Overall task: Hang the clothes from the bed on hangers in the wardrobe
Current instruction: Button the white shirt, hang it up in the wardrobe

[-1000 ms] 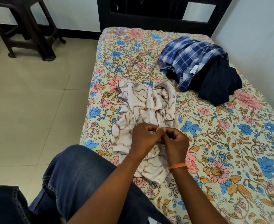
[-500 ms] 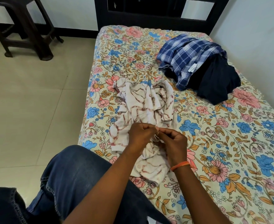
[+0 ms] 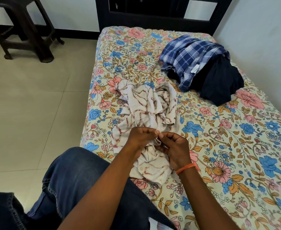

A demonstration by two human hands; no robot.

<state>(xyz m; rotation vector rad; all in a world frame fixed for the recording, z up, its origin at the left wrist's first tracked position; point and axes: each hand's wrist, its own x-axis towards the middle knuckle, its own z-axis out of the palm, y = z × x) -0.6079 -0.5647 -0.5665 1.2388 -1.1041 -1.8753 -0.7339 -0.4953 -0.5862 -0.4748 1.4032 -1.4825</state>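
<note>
A crumpled white shirt with reddish-brown veining (image 3: 143,107) lies near the left edge of the floral-sheeted bed (image 3: 227,146). My left hand (image 3: 140,137) and my right hand (image 3: 176,150) meet over its lower part, and each pinches a small fold of its front edge between thumb and fingertips. An orange band circles my right wrist. Farther back on the bed, a blue plaid shirt (image 3: 189,58) lies partly over a dark navy garment (image 3: 219,83). No hanger or wardrobe is in view.
My knee in blue jeans (image 3: 73,178) rests against the bed's left side. A dark plastic stool (image 3: 22,29) stands on the tiled floor at the back left. A dark headboard (image 3: 153,12) closes the bed's far end, and a white wall (image 3: 260,30) runs along the right.
My hands stay together on the white shirt, with only small finger movements at the pinched edge. The camera has shifted slightly; the clothes on the bed have not moved.
</note>
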